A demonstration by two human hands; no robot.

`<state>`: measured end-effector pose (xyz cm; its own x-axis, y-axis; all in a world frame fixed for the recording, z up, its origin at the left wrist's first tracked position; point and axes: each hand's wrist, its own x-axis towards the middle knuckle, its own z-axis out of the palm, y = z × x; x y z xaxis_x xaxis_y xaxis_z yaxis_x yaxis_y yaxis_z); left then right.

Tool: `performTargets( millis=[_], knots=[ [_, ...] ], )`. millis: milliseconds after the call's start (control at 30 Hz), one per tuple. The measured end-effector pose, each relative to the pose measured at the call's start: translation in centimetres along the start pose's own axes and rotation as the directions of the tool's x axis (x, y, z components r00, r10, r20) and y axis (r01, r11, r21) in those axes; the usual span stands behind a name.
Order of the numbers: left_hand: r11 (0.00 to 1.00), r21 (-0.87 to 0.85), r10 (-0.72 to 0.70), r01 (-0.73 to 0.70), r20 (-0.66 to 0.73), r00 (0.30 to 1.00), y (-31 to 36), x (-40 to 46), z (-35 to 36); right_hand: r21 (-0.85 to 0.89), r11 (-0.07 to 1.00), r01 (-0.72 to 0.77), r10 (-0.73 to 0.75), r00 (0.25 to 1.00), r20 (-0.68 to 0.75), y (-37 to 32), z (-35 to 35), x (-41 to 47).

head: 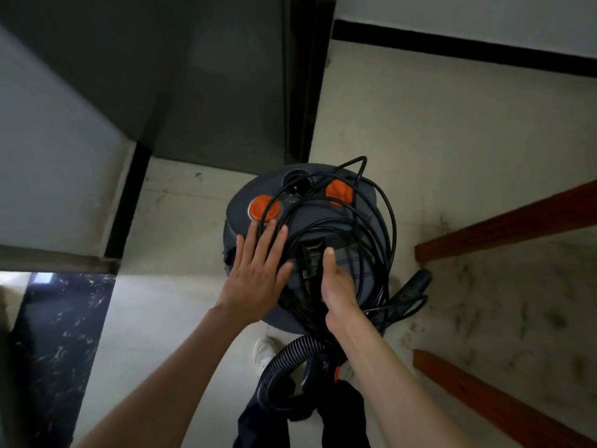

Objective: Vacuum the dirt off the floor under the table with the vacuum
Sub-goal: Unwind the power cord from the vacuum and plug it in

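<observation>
At nine o'clock from where I look down there is a dark marbled floor strip (61, 334) and a grey wall; nothing there matters to the job. Moving right, my left hand (258, 270) lies flat on the lid of the vacuum (307, 240), fingers straight and spread, fingertips pointing to twelve and just touching the left orange knob (263, 206). It holds nothing; it only presses or steadies the lid.

The vacuum stands at the centre of the view on the pale floor (181, 253), its lid buried under loose loops of black power cord (371, 227). A second orange knob (337, 189) sits at one o'clock on the lid.

My right hand (339, 286) is at the carry handle (311, 253) in the middle of the lid, thumb up along it; the fingers go down among the cord, so I cannot tell whether they have closed on anything. The handle runs roughly six to twelve, straight ahead of this hand, so I judge the right is the one to lift.

The ribbed hose (284, 363) curls at six o'clock by my white shoe (265, 350). Further right, at three to four o'clock, two wooden table rails (504, 227) cross over the scattered dirt (523, 305). So the work lies to the right of the vacuum, nearer my right arm, and the cord must be untangled first.
</observation>
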<state>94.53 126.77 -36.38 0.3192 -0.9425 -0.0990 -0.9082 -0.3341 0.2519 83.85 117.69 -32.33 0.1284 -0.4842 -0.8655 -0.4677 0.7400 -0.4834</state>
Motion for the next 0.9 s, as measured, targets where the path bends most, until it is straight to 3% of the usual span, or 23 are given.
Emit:
performTargets(
  millis=[600, 900],
  knots=[
    [0.961, 0.044, 0.269, -0.273, 0.076, 0.960, 5.5, 14.1, 0.6, 0.203, 0.979, -0.013, 0.051, 0.982, -0.184, -7.2, -7.4, 5.1],
    [0.985, 0.004, 0.173, -0.173, 0.033, 0.984, 9.1, 19.1, 1.1, 0.108, 0.993, 0.040, -0.008, 0.959, -0.284, -11.3, -11.2, 9.3]
  ],
)
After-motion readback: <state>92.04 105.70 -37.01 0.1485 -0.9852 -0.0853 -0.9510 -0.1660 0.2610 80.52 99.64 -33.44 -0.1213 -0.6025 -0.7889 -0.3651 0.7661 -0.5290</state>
